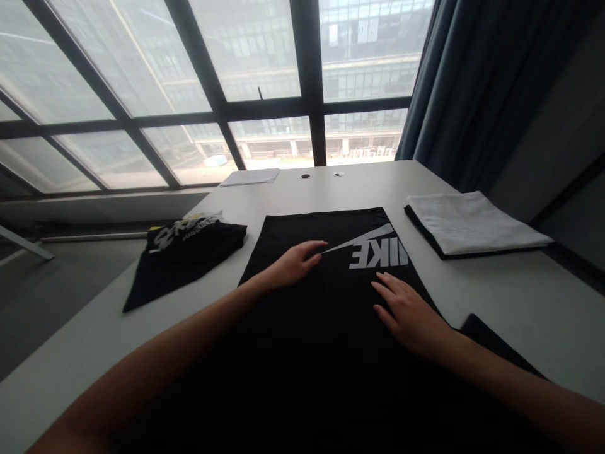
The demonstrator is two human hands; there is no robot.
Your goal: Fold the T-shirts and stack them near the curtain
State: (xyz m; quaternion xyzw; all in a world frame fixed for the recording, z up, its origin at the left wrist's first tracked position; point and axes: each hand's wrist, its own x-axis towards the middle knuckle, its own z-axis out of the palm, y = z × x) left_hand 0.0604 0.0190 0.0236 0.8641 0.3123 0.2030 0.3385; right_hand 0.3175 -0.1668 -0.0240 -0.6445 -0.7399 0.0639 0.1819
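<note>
A black T-shirt [302, 315] lies spread flat across the white table in front of me, its far hem straight. A grey Nike print [373, 249] shows upside down near its far right corner. My left hand [297, 261] rests on the cloth just left of the print, fingers stretched out. On the nearer side of the lettering, my right hand [401, 309] lies on the shirt with its fingers spread. Neither hand grips anything. The near part of the shirt merges into dark shadow, and its lower edge cannot be made out.
The white table [326, 192] reaches toward the window. At left lies a crumpled black garment [189, 252] with white and yellow print. Folded white cloth [477, 221] over black cloth sits at right. Papers [250, 177] lie at the far edge. A blue curtain [458, 88] hangs at right.
</note>
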